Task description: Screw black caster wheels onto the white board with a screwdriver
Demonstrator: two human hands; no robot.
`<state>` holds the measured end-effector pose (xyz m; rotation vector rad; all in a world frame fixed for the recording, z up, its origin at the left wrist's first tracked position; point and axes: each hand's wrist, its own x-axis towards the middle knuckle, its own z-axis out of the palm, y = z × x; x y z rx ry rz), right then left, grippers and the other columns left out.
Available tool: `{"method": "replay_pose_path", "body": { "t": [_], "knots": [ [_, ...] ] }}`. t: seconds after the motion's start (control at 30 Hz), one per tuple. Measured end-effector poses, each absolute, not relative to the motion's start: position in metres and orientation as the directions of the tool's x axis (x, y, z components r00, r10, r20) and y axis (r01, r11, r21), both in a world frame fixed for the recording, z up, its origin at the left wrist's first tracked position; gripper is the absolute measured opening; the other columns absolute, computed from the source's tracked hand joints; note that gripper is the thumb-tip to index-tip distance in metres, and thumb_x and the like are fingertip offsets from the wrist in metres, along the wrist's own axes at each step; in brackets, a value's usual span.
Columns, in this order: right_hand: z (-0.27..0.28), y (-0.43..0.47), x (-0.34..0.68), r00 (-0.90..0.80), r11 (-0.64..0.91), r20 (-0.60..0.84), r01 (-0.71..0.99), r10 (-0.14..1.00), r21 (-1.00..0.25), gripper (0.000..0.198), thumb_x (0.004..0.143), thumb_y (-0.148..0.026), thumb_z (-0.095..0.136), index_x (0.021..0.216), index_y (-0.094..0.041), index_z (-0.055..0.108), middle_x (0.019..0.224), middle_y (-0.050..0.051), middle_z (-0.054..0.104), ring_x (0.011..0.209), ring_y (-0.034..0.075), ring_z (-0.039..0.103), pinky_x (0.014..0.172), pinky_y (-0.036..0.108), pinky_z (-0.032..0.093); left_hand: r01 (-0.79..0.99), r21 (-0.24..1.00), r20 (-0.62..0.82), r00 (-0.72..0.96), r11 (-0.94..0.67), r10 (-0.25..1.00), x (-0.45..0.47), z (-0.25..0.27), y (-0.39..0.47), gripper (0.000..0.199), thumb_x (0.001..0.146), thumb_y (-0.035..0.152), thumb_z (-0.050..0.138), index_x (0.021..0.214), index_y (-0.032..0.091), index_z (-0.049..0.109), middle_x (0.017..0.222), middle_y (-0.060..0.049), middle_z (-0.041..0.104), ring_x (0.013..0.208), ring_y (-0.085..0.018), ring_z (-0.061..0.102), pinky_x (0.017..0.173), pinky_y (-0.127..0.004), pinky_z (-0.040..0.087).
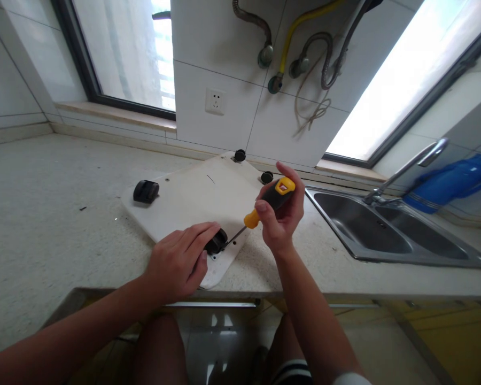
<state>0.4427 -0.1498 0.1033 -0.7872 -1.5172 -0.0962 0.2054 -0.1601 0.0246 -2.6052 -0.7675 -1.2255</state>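
A white board (196, 198) with rounded corners lies on the counter, with black caster wheels at its corners. My left hand (180, 259) is closed on the near caster (217, 241), its fingers over the top and the thumb at the near side. In my right hand (282, 219) is a screwdriver (278, 195) with a black and yellow handle, held at a slant. Its thin shaft reaches down to the base of the near caster, but the tip's exact contact is hard to make out. Another caster (146, 191) sits at the board's left corner, and two more (239, 155) stand along the far edge.
The speckled counter (56, 214) runs along a tiled wall with a socket (215, 101), hoses and a yellow pipe (288, 43) above. At the right are a double sink (361, 224), a faucet (409, 168) and a blue object (449, 182). A small dark bit (83, 208) lies left.
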Motion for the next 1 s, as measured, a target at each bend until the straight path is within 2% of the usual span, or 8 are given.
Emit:
{"method": "replay_pose_path", "body": {
  "t": [0.17, 0.3, 0.53, 0.7, 0.77, 0.87, 0.93, 1.0],
  "knots": [
    [0.090, -0.147, 0.451, 0.129, 0.782, 0.897, 0.449, 0.423, -0.433, 0.070, 0.106, -0.058, 0.045, 0.167, -0.032, 0.021, 0.088, 0.002, 0.059, 0.066, 0.022, 0.058, 0.060, 0.041, 0.055, 0.523, 0.061, 0.749, 0.539, -0.850, 0.386, 0.206, 0.023, -0.159, 0.058, 0.101, 0.015, 0.052, 0.158, 0.017, 0.054, 0.148, -0.015, 0.073, 0.106, -0.028, 0.077, 0.091, -0.041, 0.058],
    [0.090, -0.150, 0.452, 0.120, 0.858, 0.920, 0.333, 0.373, -0.391, 0.047, 0.107, -0.050, 0.052, 0.149, -0.037, 0.033, 0.096, 0.002, 0.065, 0.066, 0.019, 0.062, 0.056, 0.037, 0.056, 0.534, 0.050, 0.745, 0.543, -0.844, 0.387, 0.205, 0.023, -0.160, 0.057, 0.102, 0.016, 0.051, 0.158, 0.018, 0.054, 0.147, -0.015, 0.074, 0.107, -0.029, 0.077, 0.090, -0.041, 0.058],
    [0.089, -0.160, 0.449, 0.088, 0.728, 0.862, 0.497, 0.499, -0.472, 0.054, 0.111, -0.054, 0.028, 0.162, -0.039, 0.017, 0.143, 0.016, 0.060, 0.084, 0.022, 0.072, 0.055, 0.036, 0.058, 0.540, 0.059, 0.730, 0.551, -0.840, 0.405, 0.205, 0.024, -0.162, 0.057, 0.103, 0.017, 0.050, 0.159, 0.020, 0.052, 0.149, -0.015, 0.074, 0.110, -0.028, 0.078, 0.091, -0.041, 0.059],
    [0.088, -0.158, 0.449, 0.211, 0.846, 0.949, 0.437, 0.233, -0.305, 0.060, 0.094, -0.069, 0.073, 0.141, -0.040, 0.051, 0.126, 0.010, 0.060, 0.090, 0.025, 0.068, 0.058, 0.039, 0.059, 0.546, 0.060, 0.729, 0.548, -0.836, 0.410, 0.205, 0.025, -0.162, 0.056, 0.103, 0.018, 0.050, 0.159, 0.020, 0.052, 0.148, -0.015, 0.074, 0.111, -0.028, 0.078, 0.092, -0.041, 0.060],
    [0.090, -0.161, 0.448, 0.209, 0.837, 0.936, 0.424, 0.282, -0.346, 0.056, 0.098, -0.061, 0.068, 0.147, -0.038, 0.052, 0.124, 0.011, 0.063, 0.096, 0.027, 0.068, 0.065, 0.042, 0.062, 0.541, 0.063, 0.727, 0.551, -0.839, 0.410, 0.205, 0.025, -0.162, 0.056, 0.103, 0.017, 0.050, 0.159, 0.020, 0.052, 0.148, -0.016, 0.074, 0.113, -0.029, 0.078, 0.094, -0.041, 0.060],
    [0.092, -0.165, 0.447, 0.109, 0.808, 0.886, 0.373, 0.450, -0.456, 0.059, 0.107, -0.042, 0.039, 0.164, -0.036, 0.031, 0.125, 0.013, 0.067, 0.101, 0.028, 0.070, 0.069, 0.043, 0.063, 0.538, 0.068, 0.722, 0.554, -0.840, 0.414, 0.204, 0.026, -0.161, 0.058, 0.103, 0.018, 0.051, 0.160, 0.021, 0.051, 0.149, -0.015, 0.074, 0.113, -0.028, 0.079, 0.093, -0.041, 0.061],
    [0.091, -0.165, 0.447, 0.106, 0.789, 0.893, 0.433, 0.437, -0.437, 0.059, 0.105, -0.046, 0.033, 0.162, -0.035, 0.027, 0.123, 0.014, 0.065, 0.096, 0.028, 0.070, 0.066, 0.044, 0.061, 0.539, 0.064, 0.724, 0.554, -0.840, 0.411, 0.205, 0.027, -0.161, 0.058, 0.103, 0.018, 0.051, 0.161, 0.021, 0.051, 0.148, -0.015, 0.074, 0.112, -0.028, 0.079, 0.092, -0.041, 0.061],
    [0.089, -0.163, 0.449, 0.164, 0.749, 0.932, 0.557, 0.324, -0.358, 0.059, 0.102, -0.062, 0.041, 0.154, -0.035, 0.036, 0.123, 0.014, 0.060, 0.086, 0.027, 0.066, 0.064, 0.044, 0.058, 0.538, 0.058, 0.726, 0.555, -0.841, 0.406, 0.205, 0.027, -0.161, 0.058, 0.103, 0.017, 0.051, 0.160, 0.020, 0.051, 0.149, -0.016, 0.074, 0.112, -0.029, 0.078, 0.092, -0.042, 0.061]
  ]
}}
